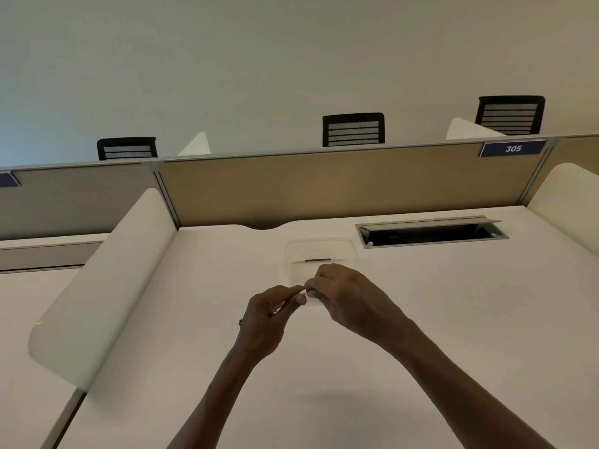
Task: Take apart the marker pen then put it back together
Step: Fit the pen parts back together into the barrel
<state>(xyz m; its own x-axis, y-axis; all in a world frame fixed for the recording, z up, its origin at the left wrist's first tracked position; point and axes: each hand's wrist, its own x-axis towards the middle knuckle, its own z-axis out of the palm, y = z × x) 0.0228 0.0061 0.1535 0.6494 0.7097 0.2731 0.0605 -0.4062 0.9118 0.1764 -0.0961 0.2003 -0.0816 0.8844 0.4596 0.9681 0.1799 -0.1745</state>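
Two hands meet above the white bench [421, 319]: the left hand [269, 315] and the right hand [343, 293] each pinch an end of one marker [308, 291], which is mostly hidden between the fingertips and held clear of the surface. Just behind them lies one clear tray [319, 251] with one dark strip in it, and one open cable slot [431, 233] sits to its right. Beyond the divider [324, 186] stand three black chairs [353, 129], and one sign [513, 148] reads 305.

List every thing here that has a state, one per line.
marker pen: held between both hands, mostly hidden
left hand: fingers pinched on the pen
right hand: fingers closed on the pen
clear tray: on the desk, one dark piece inside
cable hatch: lid open
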